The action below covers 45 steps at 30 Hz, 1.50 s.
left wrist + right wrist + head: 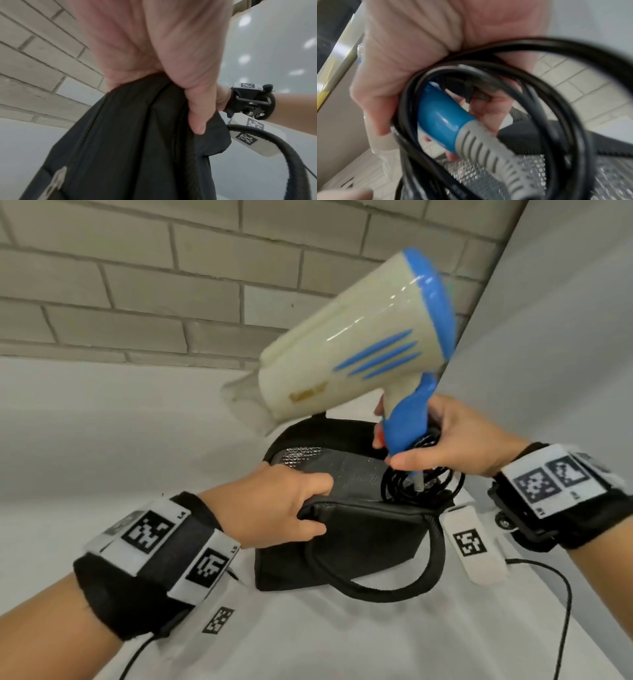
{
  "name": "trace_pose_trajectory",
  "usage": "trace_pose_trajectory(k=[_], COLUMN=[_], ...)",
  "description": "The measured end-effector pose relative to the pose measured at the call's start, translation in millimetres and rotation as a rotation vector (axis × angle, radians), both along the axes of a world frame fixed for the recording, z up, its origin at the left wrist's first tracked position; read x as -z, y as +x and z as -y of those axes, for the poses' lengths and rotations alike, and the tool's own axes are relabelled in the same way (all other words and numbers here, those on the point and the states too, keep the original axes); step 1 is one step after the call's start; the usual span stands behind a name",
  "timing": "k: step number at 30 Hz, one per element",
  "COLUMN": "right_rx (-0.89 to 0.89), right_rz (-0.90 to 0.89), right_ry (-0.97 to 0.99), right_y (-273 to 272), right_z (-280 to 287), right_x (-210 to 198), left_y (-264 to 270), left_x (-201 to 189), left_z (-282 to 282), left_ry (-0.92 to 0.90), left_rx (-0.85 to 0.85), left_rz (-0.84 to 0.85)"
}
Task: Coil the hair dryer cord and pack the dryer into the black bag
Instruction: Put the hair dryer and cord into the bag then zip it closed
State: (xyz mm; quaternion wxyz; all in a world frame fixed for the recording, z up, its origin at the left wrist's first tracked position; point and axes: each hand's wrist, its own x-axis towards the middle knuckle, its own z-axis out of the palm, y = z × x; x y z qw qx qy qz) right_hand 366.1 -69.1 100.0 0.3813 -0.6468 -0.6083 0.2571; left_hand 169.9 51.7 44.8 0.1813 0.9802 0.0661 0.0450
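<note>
Above the black bag [339, 529], right hand [455, 440] holds the hair dryer [356, 350].
Its fingers [399, 81] clamp handle and coiled cord [421, 484]; left hand [277, 505] fingers pinch the bag's rim on the tabletop [102, 440].

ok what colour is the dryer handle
Blue, with a grey cord sleeve at its end; the hair dryer handle shows best in the right wrist view.
</note>
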Motion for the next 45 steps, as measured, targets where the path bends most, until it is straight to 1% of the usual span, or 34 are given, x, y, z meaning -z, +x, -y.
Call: trace_pose_trajectory(k=[4,7,13,16,20,24,25,26,28,30,32,34,35,36,38,39,40,42,44,45], right_rx=[-0.073,-0.096,-0.155,-0.186,-0.199,-0.206,-0.207,-0.203,-0.202,-0.217,-0.226,-0.222,-0.209,-0.19,-0.166,-0.164,-0.163,-0.16,-0.154,-0.148], right_rz=[0.139,0.193,0.17,0.141,0.142,0.132,0.116,0.089,0.041,0.035,0.051,0.073,0.076,0.069,0.05,0.038,0.023,-0.032,-0.067,-0.073], right_ry=[-0.14,-0.205,-0.299,-0.313,-0.341,-0.344,-0.333,-0.323,-0.31,-0.318,-0.332,-0.33,-0.326,-0.32,-0.304,-0.294,-0.283,-0.253,-0.222,-0.21], right_y=[-1.2,4.3,10.9,12.8,14.4,17.1,18.6,20.0,21.6,21.1,19.2,18.1,17.9,17.7,17.2,16.7,16.2,15.4,15.6,15.8], right_z=[-16.6,-24.6,-29.2,-30.8,-35.8,-37.9,-36.6,-34.9,-31.6,-30.6,-31.0,-32.0,-32.4,-32.4,-31.6,-30.9,-30.0,-27.4,-24.7,-23.4], right_x=[13.0,15.8,13.4,9.9,7.6,6.9,7.3,7.3,7.5,7.1,6.6,7.0,7.7,8.4,10.0,11.0,12.2,15.1,18.5,20.4], left_y=[-10.8,-23.7,-41.6,-45.5,-52.6,-60.8,-63.1,-66.3,-73.9,-73.9,-63.3,-50.7,-46.0,-43.1,-38.7,-38.4,-36.9,-31.2,-26.7,-25.7], left_x=[5.5,12.5,20.2,19.4,14.9,17.1,17.3,18.3,17.3,14.5,15.8,17.5,19.0,22.8,24.9,25.1,25.9,33.4,39.7,42.3], left_z=[-8.8,-17.7,-34.1,-36.0,-38.7,-40.6,-42.1,-43.9,-45.0,-43.9,-43.4,-46.1,-48.3,-52.2,-54.0,-52.9,-51.9,-52.5,-52.9,-53.9], left_ry=[-0.008,-0.023,-0.045,-0.048,0.022,0.149,0.129,0.055,-0.186,-0.405,-0.607,-0.757,-0.813,-0.843,-0.858,-0.868,-0.877,-0.815,-0.763,-0.767], left_rx=[0.085,0.082,0.005,-0.076,-0.191,-0.255,-0.275,-0.305,-0.336,-0.288,-0.301,-0.411,-0.439,-0.41,-0.251,-0.21,-0.22,-0.267,-0.325,-0.333], left_rz=[0.068,0.11,0.184,0.184,0.138,0.099,0.076,0.055,0.005,-0.029,0.003,0.025,0.035,0.028,0.004,-0.017,-0.041,-0.08,-0.086,-0.08])
